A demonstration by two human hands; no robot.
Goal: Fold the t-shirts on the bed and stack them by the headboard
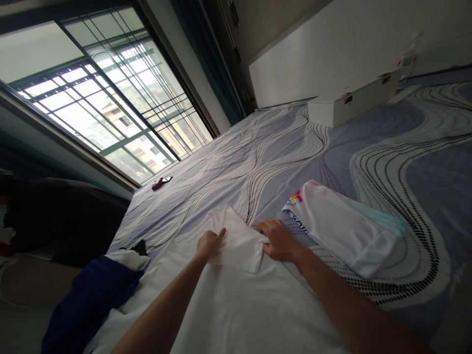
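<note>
A white shirt (236,300) lies spread on the bed in front of me. My left hand (209,243) pinches the folded top part of the shirt, fingers closed on the cloth. My right hand (277,238) rests on the shirt's right corner, fingers bent and pressing the fabric down. Just right of that hand lies a folded white garment (342,228) with a coloured print, on top of a pale teal one.
The bed sheet (387,157) has wavy grey and dotted lines. A dark blue garment (88,305) lies at the left edge. A white box (354,101) sits at the far end, a small red object (159,183) near the window (103,103).
</note>
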